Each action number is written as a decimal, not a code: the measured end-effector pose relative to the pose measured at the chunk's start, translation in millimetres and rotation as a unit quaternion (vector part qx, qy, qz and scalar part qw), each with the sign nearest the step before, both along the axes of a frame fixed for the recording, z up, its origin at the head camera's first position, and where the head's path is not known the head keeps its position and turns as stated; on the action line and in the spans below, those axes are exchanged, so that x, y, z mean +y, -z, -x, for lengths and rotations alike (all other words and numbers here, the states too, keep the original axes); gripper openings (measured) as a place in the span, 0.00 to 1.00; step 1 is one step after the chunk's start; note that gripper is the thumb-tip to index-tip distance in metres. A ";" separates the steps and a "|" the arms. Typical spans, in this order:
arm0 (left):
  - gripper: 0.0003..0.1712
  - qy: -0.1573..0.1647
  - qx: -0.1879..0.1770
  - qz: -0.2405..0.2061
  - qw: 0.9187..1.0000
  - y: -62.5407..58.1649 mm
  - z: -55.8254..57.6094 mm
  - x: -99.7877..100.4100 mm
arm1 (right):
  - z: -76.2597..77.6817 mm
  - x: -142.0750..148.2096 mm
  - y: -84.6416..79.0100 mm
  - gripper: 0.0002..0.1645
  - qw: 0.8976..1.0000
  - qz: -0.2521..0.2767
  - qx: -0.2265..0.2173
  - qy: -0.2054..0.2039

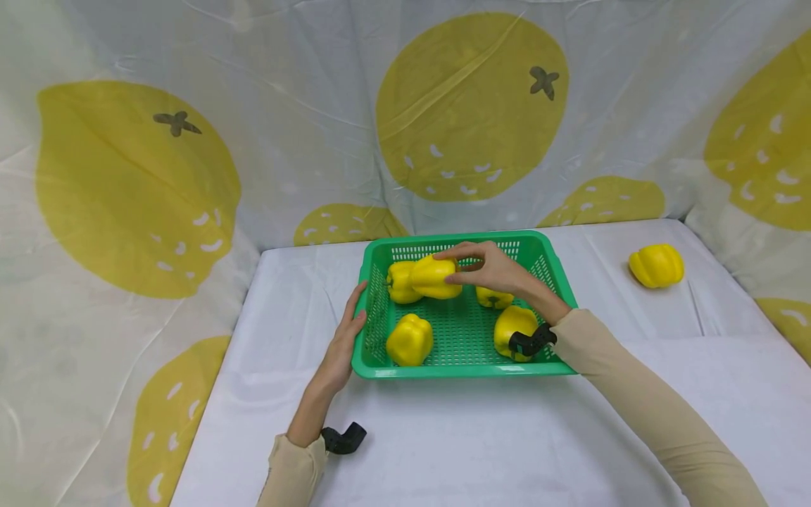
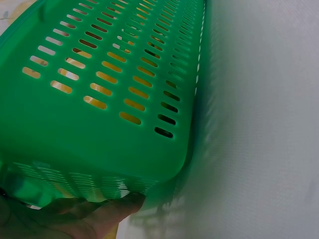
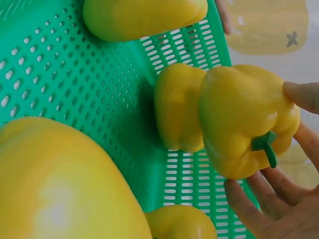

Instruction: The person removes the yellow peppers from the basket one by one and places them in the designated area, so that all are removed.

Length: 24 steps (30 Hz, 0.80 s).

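Note:
My right hand [image 1: 494,269] grips a yellow bell pepper [image 1: 434,277] by its stem end, thumb and fingertips around it, inside the green basket [image 1: 469,370]. In the right wrist view, the green stem of that held pepper [image 3: 244,114] shows, and it overlaps another pepper [image 3: 177,107] behind it. My left hand [image 1: 338,348] rests against the basket's left side with its fingers extended. At the bottom of the left wrist view, the left hand [image 2: 94,214] touches the basket's perforated wall [image 2: 99,134].
Other yellow peppers lie in the basket: one front left [image 1: 410,341], one front right [image 1: 514,327], partly hidden by a black wrist device [image 1: 533,340]. A further pepper [image 1: 656,266] lies on the white-covered table [image 1: 640,317], right of the basket. A lemon-print curtain [image 1: 317,105] hangs behind.

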<state>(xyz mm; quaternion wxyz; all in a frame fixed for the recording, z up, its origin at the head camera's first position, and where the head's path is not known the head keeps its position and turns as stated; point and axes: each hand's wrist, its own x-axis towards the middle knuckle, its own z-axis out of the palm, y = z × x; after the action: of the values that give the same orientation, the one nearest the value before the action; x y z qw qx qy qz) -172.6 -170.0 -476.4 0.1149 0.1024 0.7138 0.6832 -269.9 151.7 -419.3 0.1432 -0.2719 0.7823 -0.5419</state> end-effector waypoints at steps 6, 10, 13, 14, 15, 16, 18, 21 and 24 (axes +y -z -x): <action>0.31 0.001 0.004 -0.002 1.000 1.1 0.5 -0.4 | -0.3 0.7 -0.6 0.24 1.000 -0.002 0.004 0.011; 0.31 -0.001 0.002 -0.002 1.000 1.4 0.7 -0.4 | 0.0 1.3 -0.9 0.24 1.000 -0.008 0.007 0.020; 0.31 -0.002 0.001 -0.001 1.000 1.1 0.7 -0.3 | 0.4 1.6 -1.4 0.24 1.000 -0.010 0.001 0.022; 0.31 -0.002 0.001 -0.001 1.000 0.9 0.6 -0.2 | 0.6 1.7 -1.7 0.24 1.000 -0.010 -0.001 0.022; 0.31 -0.003 0.001 0.000 1.000 0.8 0.5 -0.2 | 0.8 1.8 -1.9 0.24 1.000 -0.010 -0.002 0.021; 0.31 -0.003 0.002 0.001 1.000 0.7 0.5 -0.2 | 0.9 1.9 -2.1 0.24 1.000 -0.011 -0.002 0.021; 0.31 -0.004 0.002 0.004 1.000 0.6 0.4 0.0 | 1.0 2.4 -2.3 0.24 1.000 -0.009 -0.003 0.020; 0.31 -0.005 -0.001 0.006 1.000 0.5 0.3 0.1 | 1.0 3.1 -2.6 0.25 1.000 -0.008 -0.001 0.021; 0.31 -0.006 -0.004 0.006 1.000 0.3 0.3 0.0 | 0.9 3.2 -3.4 0.25 1.000 -0.009 -0.001 0.026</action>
<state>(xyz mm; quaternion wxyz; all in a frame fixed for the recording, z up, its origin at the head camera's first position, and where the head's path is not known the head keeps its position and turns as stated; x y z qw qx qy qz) -172.9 -170.0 -476.7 0.1139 0.0949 0.7182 0.6798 -270.9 154.9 -415.9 0.1320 -0.2499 0.7936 -0.5388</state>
